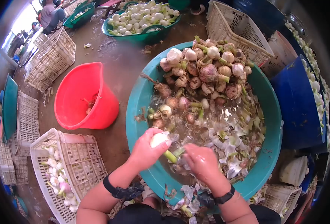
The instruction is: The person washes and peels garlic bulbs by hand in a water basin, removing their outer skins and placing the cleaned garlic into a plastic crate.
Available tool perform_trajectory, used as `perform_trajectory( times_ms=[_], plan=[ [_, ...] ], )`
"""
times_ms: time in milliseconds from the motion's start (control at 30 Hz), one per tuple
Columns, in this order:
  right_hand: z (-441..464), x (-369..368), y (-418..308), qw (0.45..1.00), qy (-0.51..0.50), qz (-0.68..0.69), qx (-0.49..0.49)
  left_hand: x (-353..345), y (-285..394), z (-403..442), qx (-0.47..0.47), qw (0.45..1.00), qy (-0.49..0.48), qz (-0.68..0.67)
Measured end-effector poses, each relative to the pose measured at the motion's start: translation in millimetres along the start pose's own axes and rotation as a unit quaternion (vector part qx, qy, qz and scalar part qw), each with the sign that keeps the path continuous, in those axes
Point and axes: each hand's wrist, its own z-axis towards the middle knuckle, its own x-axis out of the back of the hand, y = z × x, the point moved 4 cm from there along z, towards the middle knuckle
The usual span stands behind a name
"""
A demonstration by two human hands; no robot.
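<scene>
One white bulb [157, 140] gripped in my left fingers [152, 132], over one teal tub [136, 106]. My right fingers [194, 152] beside the bulb's one green stem [170, 156], blurred — can't tell whether they grip. One red bucket [109, 104] leftward.

Far ahead of the left hand [144, 148], to its left, white light burns out a bright opening [25, 18]; around both hands the light is soft. The right hand [203, 161] is smeared by motion blur — the left looks sharper. Glints fleck the water [226, 112] beyond them; haze dulls the floor [124, 56] farther ahead. Fisheye distortion bows the crates [27, 119] far left — dark vignetting rims everything.
</scene>
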Motion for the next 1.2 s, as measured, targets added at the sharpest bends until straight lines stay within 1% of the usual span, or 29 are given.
perform_trajectory(
  times_ms=[33,67,200,267,300,333,367,400,467,500,533,600,633,667,700,733,767,800,867,900,933,967,1000,1033,1067,1100,1133,1167,1200],
  plan=[
    [8,5,-18,0.992,0.008,0.113,0.053,-9,-3,0,0.013,0.994,-0.028,-0.102],
    [12,9,-31,0.969,0.02,0.224,0.106,-14,-5,-1,0.012,0.995,-0.033,-0.098],
    [12,-1,-42,0.97,0.012,0.236,0.062,-15,-10,-1,0.029,0.989,-0.04,-0.14],
    [10,-13,-38,0.984,-0.005,0.177,0.006,-17,-15,-4,0.07,0.976,-0.071,-0.193],
    [12,-24,-30,0.984,-0.005,0.177,0.007,-17,-12,-6,0.069,0.976,-0.07,-0.193],
    [12,-48,-13,0.91,-0.091,0.395,-0.083,-18,-7,-8,0.082,0.968,-0.087,-0.22],
    [13,-61,-10,0.774,-0.171,0.587,-0.168,-19,-5,-9,0.094,0.959,-0.103,-0.246],
    [12,-62,-10,0.773,-0.171,0.588,-0.166,-19,-8,-8,0.094,0.96,-0.102,-0.244],
    [11,-43,-15,0.812,-0.084,0.565,-0.117,-18,-17,-6,0.082,0.944,-0.078,-0.311],
    [8,-25,-24,0.877,-0.054,0.472,-0.064,-18,-19,-5,0.083,0.943,-0.077,-0.312],
    [6,-21,-28,0.878,-0.054,0.472,-0.064,-17,-20,-4,0.076,0.951,-0.089,-0.287],
    [4,-12,-39,0.979,-0.02,0.201,0.02,-19,-18,-3,0.068,0.957,-0.107,-0.262],
    [5,-28,-33,0.985,-0.067,0.155,-0.022,-19,-18,-4,0.076,0.953,-0.105,-0.274],
    [7,-36,-28,0.986,-0.064,0.154,-0.023,-20,-17,-4,0.085,0.949,-0.104,-0.286],
    [7,-52,-18,0.881,-0.126,0.433,-0.142,-20,-16,-5,0.082,0.949,-0.106,-0.286],
    [5,-63,-16,0.683,-0.176,0.666,-0.243,-20,-16,-6,0.081,0.958,-0.107,-0.254],
    [4,-58,-16,0.684,-0.176,0.665,-0.242,-20,-16,-7,0.081,0.966,-0.106,-0.222],
    [3,-49,-18,0.719,-0.18,0.634,-0.221,-17,-21,-4,0.081,0.966,-0.105,-0.223],
    [0,-37,-23,0.782,-0.189,0.568,-0.177,-13,-24,4,0.06,0.935,-0.179,-0.302],
    [-1,-34,-25,0.875,-0.006,0.48,-0.07,-9,-20,4,0.067,0.95,-0.172,-0.251],
    [-1,-32,-23,0.874,-0.005,0.481,-0.071,-7,-9,2,0.068,0.95,-0.173,-0.25],
    [1,-19,-22,0.93,0.061,0.362,0.003,-9,-1,-1,0.093,0.964,-0.211,-0.133],
    [1,-9,-24,0.961,0.126,0.233,0.076,-11,1,-3,0.117,0.962,-0.246,-0.014],
    [2,-11,-22,0.961,0.127,0.232,0.074,-15,-8,-3,0.101,0.968,-0.229,-0.033],
    [6,-27,-10,0.9,0.046,0.431,-0.052,-17,-4,-8,0.1,0.967,-0.231,-0.033],
    [5,-44,-3,0.779,-0.038,0.601,-0.175,-16,11,-14,-0.016,0.976,-0.2,0.082],
    [7,-48,3,0.779,-0.037,0.601,-0.176,-16,24,-18,-0.131,0.958,-0.164,0.193],
    [9,-58,9,0.7,-0.084,0.673,-0.223,-18,26,-20,-0.163,0.946,-0.202,0.195],
    [11,-63,11,0.61,-0.131,0.735,-0.265,-19,26,-19,-0.163,0.946,-0.201,0.196]
  ],
)
